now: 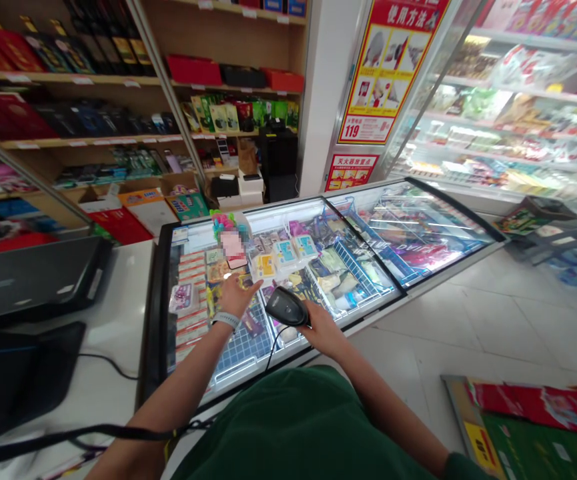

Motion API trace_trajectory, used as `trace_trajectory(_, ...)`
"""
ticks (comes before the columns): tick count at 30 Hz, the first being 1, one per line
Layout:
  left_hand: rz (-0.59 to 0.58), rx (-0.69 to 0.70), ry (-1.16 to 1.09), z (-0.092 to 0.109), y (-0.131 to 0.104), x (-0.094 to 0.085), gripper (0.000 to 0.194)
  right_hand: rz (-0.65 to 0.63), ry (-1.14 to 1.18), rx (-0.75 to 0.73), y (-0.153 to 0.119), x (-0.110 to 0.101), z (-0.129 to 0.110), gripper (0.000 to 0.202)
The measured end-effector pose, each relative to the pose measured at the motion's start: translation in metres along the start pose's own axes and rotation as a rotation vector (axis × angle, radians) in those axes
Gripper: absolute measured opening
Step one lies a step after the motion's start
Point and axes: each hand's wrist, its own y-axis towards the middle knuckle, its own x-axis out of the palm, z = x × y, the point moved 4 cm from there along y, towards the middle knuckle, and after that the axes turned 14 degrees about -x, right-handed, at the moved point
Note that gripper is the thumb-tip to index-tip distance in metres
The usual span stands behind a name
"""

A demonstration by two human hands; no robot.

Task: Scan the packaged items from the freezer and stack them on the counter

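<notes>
My right hand (324,327) is wrapped round the grip of a black handheld barcode scanner (286,307), whose head points left and whose cable hangs down. Over the glass freezer top, my left hand (235,295) has its thumb stretched away from the fingers, with nothing visible in it; a light wristband (227,319) circles that wrist. Just beyond its fingertips lies a phone (233,249), its screen partly blurred out. To the right are a yellow-labelled clear pack (265,267) and two blue-labelled packs (285,253). A purple-labelled pack (184,297) lies to the left.
The chest freezer (335,212) holds bagged goods in wire baskets under its glass. A white counter (123,287) with a dark monitor (38,277) stands left. Stocked shelves (238,80) are behind. Boxes (533,427) sit on the floor at lower right. A colourful bumpy object (222,225) lies beyond the phone.
</notes>
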Motion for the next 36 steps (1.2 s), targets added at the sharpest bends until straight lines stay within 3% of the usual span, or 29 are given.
trace_trajectory(6, 0.103, 0.018, 0.158, 0.035, -0.022, 0.025, 0.093, 0.033, -0.021, 0.0, -0.006, -0.002, 0.004, 0.028)
trace_trajectory(11, 0.147, 0.023, 0.212, 0.045, -0.019, 0.037, 0.085, 0.042, -0.007, -0.006, -0.007, -0.004, 0.002, 0.026)
trace_trajectory(18, 0.137, 0.11, 0.249, 0.041, -0.016, 0.027, 0.063, 0.053, -0.012, 0.011, -0.008, -0.005, 0.004, 0.025)
trace_trajectory(24, 0.172, 0.091, 0.28, 0.047, -0.017, 0.026, 0.072, 0.028, -0.024, 0.01, -0.004, -0.002, 0.004, 0.027)
trace_trajectory(29, 0.144, 0.054, 0.263, 0.049, -0.015, 0.026, 0.067, 0.029, -0.028, -0.007, -0.003, -0.004, 0.002, 0.027)
trace_trajectory(36, 0.166, 0.116, 0.225, 0.036, -0.009, 0.006, 0.063, 0.035, -0.013, 0.004, -0.002, -0.006, 0.004, 0.027)
